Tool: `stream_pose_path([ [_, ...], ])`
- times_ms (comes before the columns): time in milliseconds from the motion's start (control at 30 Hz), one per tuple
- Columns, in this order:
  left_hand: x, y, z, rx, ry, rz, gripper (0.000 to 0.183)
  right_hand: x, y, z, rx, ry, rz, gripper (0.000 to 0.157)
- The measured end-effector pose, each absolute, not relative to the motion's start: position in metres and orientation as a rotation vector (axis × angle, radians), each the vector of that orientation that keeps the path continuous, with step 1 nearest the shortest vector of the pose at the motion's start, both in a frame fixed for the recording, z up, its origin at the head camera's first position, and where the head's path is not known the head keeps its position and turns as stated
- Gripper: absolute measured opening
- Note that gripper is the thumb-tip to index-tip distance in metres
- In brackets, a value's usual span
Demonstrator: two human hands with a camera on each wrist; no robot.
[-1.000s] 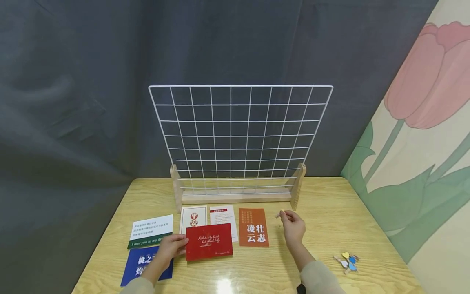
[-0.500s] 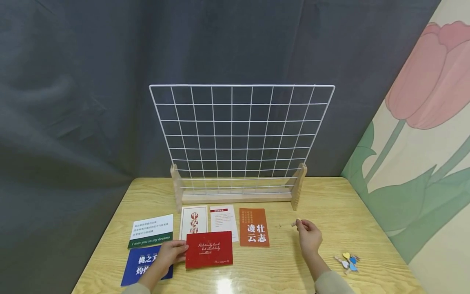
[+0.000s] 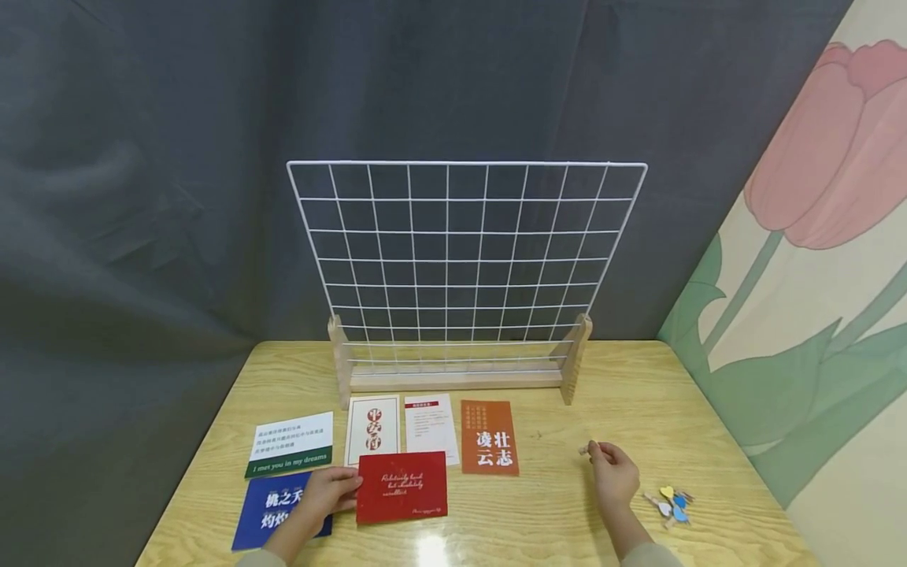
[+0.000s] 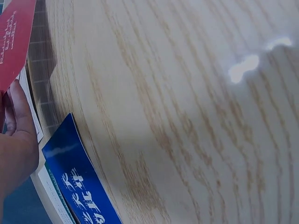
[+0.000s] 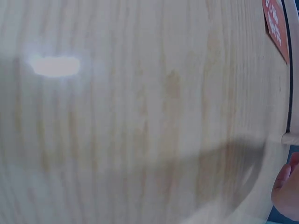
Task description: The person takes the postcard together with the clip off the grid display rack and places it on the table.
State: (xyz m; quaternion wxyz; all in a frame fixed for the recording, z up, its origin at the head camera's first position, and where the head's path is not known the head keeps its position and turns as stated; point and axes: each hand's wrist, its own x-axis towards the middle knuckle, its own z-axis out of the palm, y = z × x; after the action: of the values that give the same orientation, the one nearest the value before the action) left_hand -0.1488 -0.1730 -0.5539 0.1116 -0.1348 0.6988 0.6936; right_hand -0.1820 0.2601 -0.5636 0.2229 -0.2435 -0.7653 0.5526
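My left hand (image 3: 322, 498) pinches the left edge of a red card (image 3: 402, 487) with white script. In the left wrist view, that red card (image 4: 14, 39) tilts up from the fingers. Between the thumb and fingers of my right hand (image 3: 613, 474) is a small wooden clothespin (image 3: 584, 450), mostly hidden by the fingertips. To the right of that hand lies a little pile of clothespins (image 3: 669, 506) with yellow, white and blue hearts. Only part of the right hand (image 5: 287, 191) shows in the right wrist view, at the lower right edge.
A white wire grid (image 3: 448, 260) stands upright in a wooden base (image 3: 457, 381) at the back. Before it lie a cream card (image 3: 374, 429), a white card (image 3: 434, 433) and an orange card (image 3: 490, 425). A green-and-white card (image 3: 292, 442) and a blue card (image 3: 248, 524) lie left.
My right hand has moved right and nearer me with the clothespin. My left hand has brought the red card a little nearer, uncovering more of the cream and white cards.
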Motion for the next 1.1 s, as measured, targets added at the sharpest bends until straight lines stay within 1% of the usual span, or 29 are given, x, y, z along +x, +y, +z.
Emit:
stream_pose_path([
  [100, -0.147, -0.173, -0.553, -0.367, 2.058, 2.024, 0.022, -0.181, 0.272, -0.578, -0.685, -2.078, 1.511, 0.032],
  [200, -0.146, -0.172, -0.554, -0.327, 2.062, 2.022, 0.024, -0.178, 0.278, -0.582, -0.729, -2.084, 1.504, 0.033],
  [267, -0.146, -0.172, -0.555, -0.307, 2.067, 2.019, 0.025, -0.174, 0.278, -0.577, -0.777, -2.096, 1.498, 0.035],
  [400, -0.146, -0.172, -0.559, -0.308, 2.081, 2.009, 0.025, -0.165, 0.278, -0.563, -0.814, -2.108, 1.502, 0.032],
  [533, -0.145, -0.171, -0.561, -0.321, 2.116, 1.982, 0.022, -0.158, 0.282, -0.556, -0.868, -2.148, 1.477, 0.03],
  [667, -0.144, -0.171, -0.562, -0.325, 2.139, 1.968, 0.019, -0.151, 0.29, -0.556, -0.927, -2.186, 1.454, 0.032],
  [833, -0.141, -0.17, -0.561, -0.314, 2.168, 1.958, 0.021, -0.143, 0.3, -0.559, -0.997, -2.218, 1.377, 0.032],
  [1100, -0.138, -0.171, -0.565, -0.289, 2.252, 1.87, 0.021, -0.131, 0.312, -0.564, -1.02, -2.214, 1.322, 0.031],
])
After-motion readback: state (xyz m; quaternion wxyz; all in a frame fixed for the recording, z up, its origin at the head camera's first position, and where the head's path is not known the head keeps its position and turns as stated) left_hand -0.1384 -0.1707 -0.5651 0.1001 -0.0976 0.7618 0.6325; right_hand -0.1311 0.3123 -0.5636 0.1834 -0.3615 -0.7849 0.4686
